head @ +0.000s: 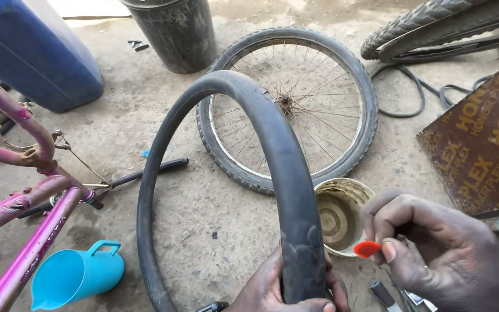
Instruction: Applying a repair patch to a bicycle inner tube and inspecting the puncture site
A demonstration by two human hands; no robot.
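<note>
Left hand (287, 292) closed around inner tube (272, 138) at its lowest point; tube rising up and arching away left. Right hand (440, 248) pinching small red patch (367, 249), just right of that grip, nearer. Beyond: stained bucket (356, 190), spoked wheel (287, 107). Open concrete floor (215, 214) left.

Dusty concrete floor (203, 214), gritty and stained. Spoked bicycle wheel (287, 110) with tyre lies flat on it, centre. Just beside its lower right edge stands a dirty white bucket (342, 215). Turquoise plastic jug (76, 274) lies on its side, bottom left. Black pump-like rod (148, 171) lies near the pink bike frame (24, 208). Black drum (174, 32) and blue container (33, 52) stand at the top. Loose black rubber strip (402, 92) curls at right, near a brown board (480, 144).
</note>
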